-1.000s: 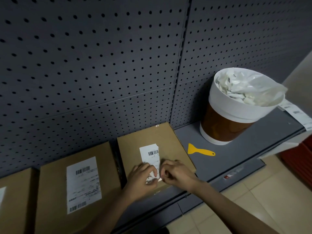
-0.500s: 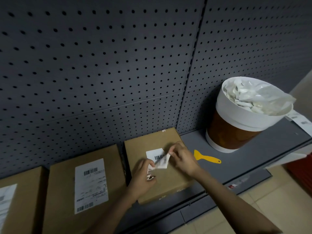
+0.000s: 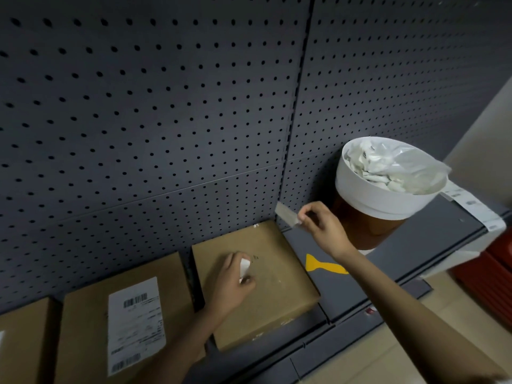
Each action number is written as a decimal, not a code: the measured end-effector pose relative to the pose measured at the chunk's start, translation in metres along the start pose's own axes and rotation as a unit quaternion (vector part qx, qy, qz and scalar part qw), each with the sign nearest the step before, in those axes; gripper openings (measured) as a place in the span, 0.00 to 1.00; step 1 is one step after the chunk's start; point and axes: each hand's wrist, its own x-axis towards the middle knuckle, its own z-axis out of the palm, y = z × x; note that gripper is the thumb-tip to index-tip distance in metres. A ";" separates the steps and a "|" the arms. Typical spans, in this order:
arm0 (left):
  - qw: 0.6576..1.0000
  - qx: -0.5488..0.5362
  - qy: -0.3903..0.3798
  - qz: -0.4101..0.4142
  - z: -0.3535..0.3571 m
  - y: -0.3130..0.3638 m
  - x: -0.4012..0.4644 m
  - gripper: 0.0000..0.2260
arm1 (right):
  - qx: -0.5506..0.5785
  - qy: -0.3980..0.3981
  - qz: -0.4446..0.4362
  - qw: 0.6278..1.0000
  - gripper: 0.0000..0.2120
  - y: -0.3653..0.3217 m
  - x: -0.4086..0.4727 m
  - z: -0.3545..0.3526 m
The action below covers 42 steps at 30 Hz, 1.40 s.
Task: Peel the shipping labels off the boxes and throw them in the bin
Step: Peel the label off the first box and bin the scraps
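Now we are at the throwing step: our right hand [image 3: 318, 225] pinches a peeled label strip [image 3: 286, 214], lifted off the box [image 3: 277, 273], with the bin [image 3: 388, 195] just beyond that grip. Our left hand [image 3: 235, 278] pinches a scrap [image 3: 245, 267] against the box; next, we judge, both pieces go over the rim.

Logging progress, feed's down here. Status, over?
Right hand pinches peeled label strip, short of bin. Left hand holds scrap on box. Path clear.
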 end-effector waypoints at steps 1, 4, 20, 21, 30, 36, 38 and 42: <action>1.000 -0.002 0.012 -0.005 -0.004 0.007 0.005 0.15 | 0.002 -0.016 0.005 1.000 0.04 -0.001 -0.002 0.003; 0.998 -0.052 0.020 0.014 -0.011 0.026 0.022 0.21 | 0.002 -0.060 0.007 0.998 0.03 -0.008 -0.008 0.012; 0.983 -0.154 -0.043 0.090 -0.025 0.078 0.062 0.26 | 0.032 -0.083 0.000 0.996 0.18 -0.031 0.005 0.016; 0.983 -0.151 -0.040 0.101 -0.026 0.084 0.066 0.26 | 0.013 -0.065 -0.003 0.998 0.17 -0.033 0.008 0.010; 0.954 -0.108 -0.052 0.276 -0.019 0.184 0.121 0.25 | -0.165 0.110 -0.038 0.979 0.08 -0.055 0.030 -0.108; 0.945 -0.121 -0.050 0.300 -0.011 0.248 0.151 0.19 | -0.263 0.169 0.003 0.950 0.04 -0.051 0.033 -0.189; 0.945 -0.130 -0.043 0.296 -0.004 0.266 0.160 0.18 | -0.282 0.172 0.003 0.944 0.05 -0.046 0.034 -0.205; 0.947 -0.163 -0.051 0.273 0.017 0.298 0.177 0.18 | -0.302 0.125 -0.004 0.945 0.13 -0.042 0.038 -0.223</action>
